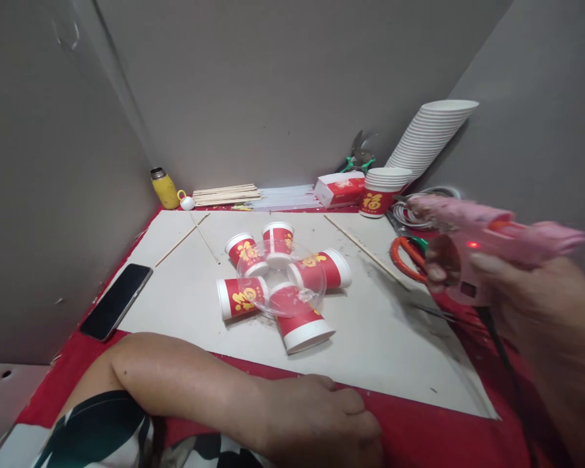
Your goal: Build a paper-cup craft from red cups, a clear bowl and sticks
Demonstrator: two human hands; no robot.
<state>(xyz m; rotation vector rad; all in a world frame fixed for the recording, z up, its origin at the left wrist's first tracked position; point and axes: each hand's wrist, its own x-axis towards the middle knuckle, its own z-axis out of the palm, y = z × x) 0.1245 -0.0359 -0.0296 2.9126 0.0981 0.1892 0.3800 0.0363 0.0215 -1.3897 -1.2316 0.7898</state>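
Observation:
My right hand (521,292) is wrapped around a pink hot glue gun (468,227) at the right, its nozzle pointing left and a red light glowing on its body. The gun is held in the air above the table's right side. Five red paper cups (305,325) with white rims and gold characters lie on their sides in a ring, bases inward. A clear plastic disc (279,276) rests across their inner ends. My left hand (322,416) lies at the near table edge, below the cups, fingers curled under and partly hidden; no object shows in it.
A white board (175,312) covers much of the red table, with thin wooden sticks (365,250) on it. A phone (117,302) lies left. Along the back are a yellow bottle (164,188), stick bundles (227,195), a red-white box (340,190), stacked cups (429,140) and orange-handled scissors (404,260).

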